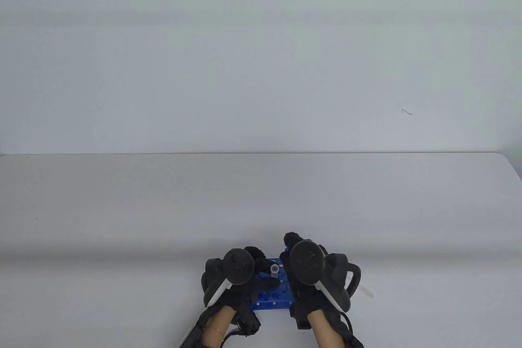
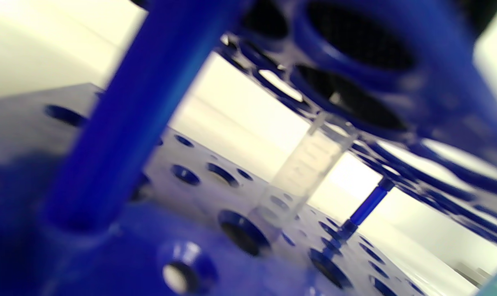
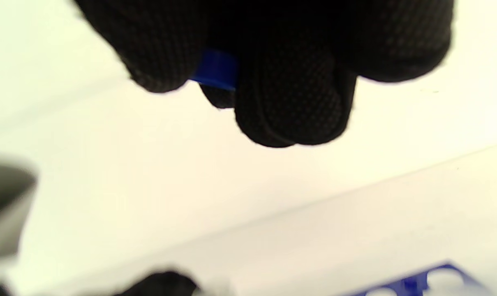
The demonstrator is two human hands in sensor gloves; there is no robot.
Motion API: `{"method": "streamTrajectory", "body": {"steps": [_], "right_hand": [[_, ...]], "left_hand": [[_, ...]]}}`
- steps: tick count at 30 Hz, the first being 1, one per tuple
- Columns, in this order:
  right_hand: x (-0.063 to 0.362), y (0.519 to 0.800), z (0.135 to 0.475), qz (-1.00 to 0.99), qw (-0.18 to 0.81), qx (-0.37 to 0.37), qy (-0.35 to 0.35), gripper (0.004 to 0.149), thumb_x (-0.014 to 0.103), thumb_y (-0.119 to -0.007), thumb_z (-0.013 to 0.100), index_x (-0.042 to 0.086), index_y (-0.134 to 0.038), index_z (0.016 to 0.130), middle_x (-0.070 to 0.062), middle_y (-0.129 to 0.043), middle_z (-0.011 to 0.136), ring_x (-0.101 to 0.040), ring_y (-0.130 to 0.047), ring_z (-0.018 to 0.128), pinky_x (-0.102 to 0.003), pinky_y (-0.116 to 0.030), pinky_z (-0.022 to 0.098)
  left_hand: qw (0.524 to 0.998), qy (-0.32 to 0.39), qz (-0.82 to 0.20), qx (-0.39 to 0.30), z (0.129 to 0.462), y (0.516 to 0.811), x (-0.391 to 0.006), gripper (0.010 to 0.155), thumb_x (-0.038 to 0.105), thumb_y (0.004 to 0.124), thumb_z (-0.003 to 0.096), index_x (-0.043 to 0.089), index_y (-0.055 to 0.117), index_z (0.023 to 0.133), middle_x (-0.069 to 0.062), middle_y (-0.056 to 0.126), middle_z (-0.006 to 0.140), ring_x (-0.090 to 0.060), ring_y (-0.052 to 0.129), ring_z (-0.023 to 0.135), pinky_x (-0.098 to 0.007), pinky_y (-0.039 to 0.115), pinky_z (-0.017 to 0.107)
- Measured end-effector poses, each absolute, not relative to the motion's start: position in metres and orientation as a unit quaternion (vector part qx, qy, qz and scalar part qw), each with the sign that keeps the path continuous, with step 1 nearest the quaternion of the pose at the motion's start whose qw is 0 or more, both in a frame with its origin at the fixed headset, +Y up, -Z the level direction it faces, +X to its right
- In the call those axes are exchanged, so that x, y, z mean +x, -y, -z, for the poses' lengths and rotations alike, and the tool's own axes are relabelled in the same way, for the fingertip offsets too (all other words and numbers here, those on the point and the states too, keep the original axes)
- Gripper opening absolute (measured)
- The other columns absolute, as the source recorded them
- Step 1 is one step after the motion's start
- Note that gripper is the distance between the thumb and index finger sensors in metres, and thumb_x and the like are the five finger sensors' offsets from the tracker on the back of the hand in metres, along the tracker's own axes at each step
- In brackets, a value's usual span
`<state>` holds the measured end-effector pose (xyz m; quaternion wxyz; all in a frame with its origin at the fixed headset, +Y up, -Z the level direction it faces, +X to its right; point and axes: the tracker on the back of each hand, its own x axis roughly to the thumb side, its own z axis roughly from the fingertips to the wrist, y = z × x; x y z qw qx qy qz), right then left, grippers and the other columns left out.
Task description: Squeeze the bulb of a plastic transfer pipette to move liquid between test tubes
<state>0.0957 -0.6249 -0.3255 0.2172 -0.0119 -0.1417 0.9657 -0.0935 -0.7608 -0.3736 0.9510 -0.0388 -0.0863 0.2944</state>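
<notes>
A blue test tube rack [image 1: 272,291] stands near the table's front edge, between both hands. One clear test tube [image 1: 275,269] stands upright in it, seen close up as a tube [image 2: 310,164] between the rack's plates [image 2: 355,53]. My left hand [image 1: 244,272] lies on the rack's left side, fingers over the far edge and one finger across the top plate. My right hand [image 1: 304,266] is at the rack's right side, and its curled fingers [image 3: 289,102] pinch a small blue piece [image 3: 215,74]. A pale stub [image 1: 368,293] sticks out right of that hand; whether it is the pipette is unclear.
The grey table [image 1: 163,209] stretches far beyond the hands, with its back edge against a pale wall [image 1: 244,58]. The rack's corner [image 3: 421,283] shows low in the right wrist view. A blurred grey shape [image 3: 5,201] sits at that view's left edge.
</notes>
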Motion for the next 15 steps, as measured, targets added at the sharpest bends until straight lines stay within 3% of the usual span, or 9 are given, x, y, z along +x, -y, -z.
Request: {"method": "streamTrajectory", "body": {"steps": [3,6,11,15], "right_hand": [[0.128,0.614,0.326,-0.956,0.251,-0.022,0.146,0.053,0.038,-0.083,0.035,0.014,-0.088,0.082,-0.009,-0.106,0.061,-0.018,-0.102,0.036,-0.037,-0.085,0.03],[0.154,0.621,0.331,-0.968,0.214,-0.037,0.125,0.053,0.04,-0.083,0.034,0.014,-0.09,0.079,-0.007,-0.107,0.055,-0.017,-0.102,0.034,-0.036,-0.085,0.028],[0.194,0.672,0.342,-0.99,0.117,-0.055,0.054,0.053,0.041,-0.084,0.033,0.015,-0.089,0.08,-0.006,-0.105,0.054,-0.017,-0.1,0.035,-0.036,-0.084,0.03],[0.206,0.712,0.354,-0.99,0.119,-0.056,-0.043,0.053,0.037,-0.085,0.033,0.017,-0.085,0.082,-0.008,-0.103,0.062,-0.019,-0.1,0.041,-0.037,-0.084,0.032]], "left_hand": [[0.951,0.087,-0.293,-0.039,0.374,0.761,-0.093,0.052,0.059,0.085,0.0276,0.051,0.083,0.079,0.018,0.061,0.1,-0.014,0.051,0.087,-0.045,0.035,0.084],[0.951,0.088,-0.292,-0.04,0.374,0.761,-0.093,0.052,0.059,0.085,0.0277,0.051,0.083,0.079,0.018,0.061,0.1,-0.014,0.051,0.087,-0.045,0.035,0.084],[0.952,0.088,-0.292,-0.04,0.374,0.761,-0.094,0.052,0.059,0.085,0.0277,0.051,0.083,0.079,0.018,0.061,0.1,-0.014,0.051,0.087,-0.045,0.035,0.084],[0.952,0.089,-0.291,-0.04,0.373,0.761,-0.093,0.052,0.059,0.085,0.028,0.051,0.082,0.079,0.018,0.061,0.101,-0.014,0.05,0.087,-0.045,0.035,0.084]]}}
